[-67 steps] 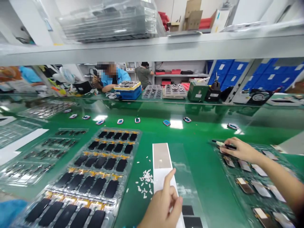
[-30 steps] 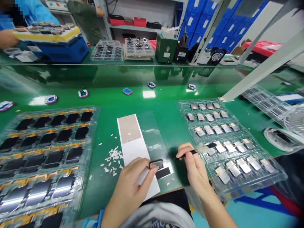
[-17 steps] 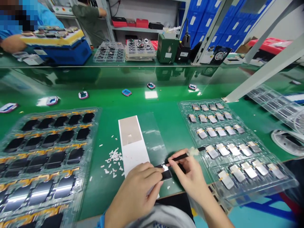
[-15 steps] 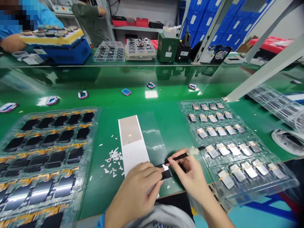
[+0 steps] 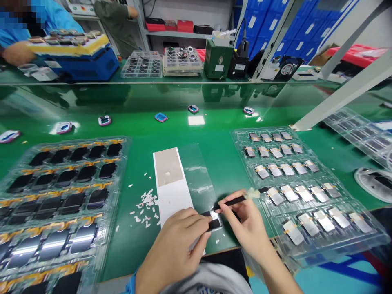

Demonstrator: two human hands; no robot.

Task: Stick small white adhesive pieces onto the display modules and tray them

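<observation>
Left hand point(image 5: 174, 241): fingers narrow, pinching a black module point(image 5: 214, 224) at the edge of a clear film point(image 5: 196, 175). Right hand point(image 5: 245, 222): fingers narrow on a black stick point(image 5: 234, 201), its end at the module. Nearby: white sheet point(image 5: 171, 200), white flakes point(image 5: 147, 204), silver-part tray point(image 5: 241, 136).

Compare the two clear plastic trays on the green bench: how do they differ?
The left clear plastic tray holds dark, black-faced panels, while the right clear plastic tray holds silvery rectangular pieces. The panels have wide orange-gold strips; the pieces have small gold tabs. The right tray sits by the person's right hand, the left tray farther from the left hand. Both have rows of pockets and rest on the bench.
</observation>
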